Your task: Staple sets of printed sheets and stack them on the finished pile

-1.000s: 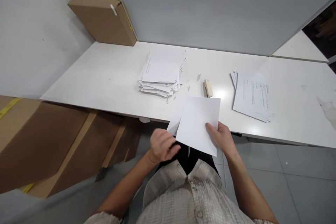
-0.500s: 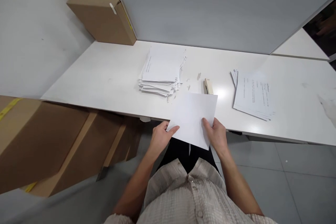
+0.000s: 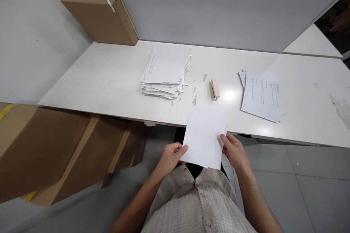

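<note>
Between my hands are white paper sheets [image 3: 205, 136], blank side up, held over the table's front edge. My left hand [image 3: 172, 154] pinches their lower left edge, thumb on top. At the right edge, my right hand [image 3: 235, 149] grips them with the thumb over the face. How many sheets there are I cannot tell. A beige stapler [image 3: 214, 90] lies on the table just beyond the paper. To its left sits a thick, uneven stack of papers [image 3: 165, 67]. A smaller fanned pile of printed sheets [image 3: 261, 96] rests on the right.
The white table [image 3: 104, 80] runs against a grey panel [image 3: 205, 11]. A cardboard box [image 3: 104, 20] leans in the back left corner. Large cardboard boxes [image 3: 54, 145] stand below the table at left. Worn patches mark the tabletop near the stapler.
Both hands have drawn the paper down toward my body and slightly right. The stapler, partly covered before, now shows fully. A second sheet's edge now peeks out at the right.
</note>
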The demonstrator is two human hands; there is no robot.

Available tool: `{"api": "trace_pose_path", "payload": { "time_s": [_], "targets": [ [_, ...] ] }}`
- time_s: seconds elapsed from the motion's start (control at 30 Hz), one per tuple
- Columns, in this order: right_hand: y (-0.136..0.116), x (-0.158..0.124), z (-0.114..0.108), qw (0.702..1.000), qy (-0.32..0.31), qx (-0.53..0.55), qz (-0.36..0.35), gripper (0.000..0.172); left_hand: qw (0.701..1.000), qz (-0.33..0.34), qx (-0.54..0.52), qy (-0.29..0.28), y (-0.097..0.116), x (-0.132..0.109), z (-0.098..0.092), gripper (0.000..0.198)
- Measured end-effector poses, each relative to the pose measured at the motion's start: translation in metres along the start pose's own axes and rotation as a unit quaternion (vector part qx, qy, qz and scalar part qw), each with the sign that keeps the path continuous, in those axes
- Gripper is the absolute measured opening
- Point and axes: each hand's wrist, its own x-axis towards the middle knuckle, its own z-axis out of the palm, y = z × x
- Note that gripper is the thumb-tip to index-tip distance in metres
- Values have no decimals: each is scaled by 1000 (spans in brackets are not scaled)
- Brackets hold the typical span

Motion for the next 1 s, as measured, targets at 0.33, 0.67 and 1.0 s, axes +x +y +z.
{"api": "trace_pose_path", "payload": {
  "time_s": [0.33,0.67,1.0],
  "targets": [
    [8,-6,-1,1000,2,3,-19,47,997,63,53,-11,6,8,3,41],
    [-19,-26,-11,976,54,-110,-179,26,985,168,36,-16,47,18,15,45],
    [-109,11,21,859,96,-96,-494,31,836,526,83,132,150,31,37,22]
  ]
}}
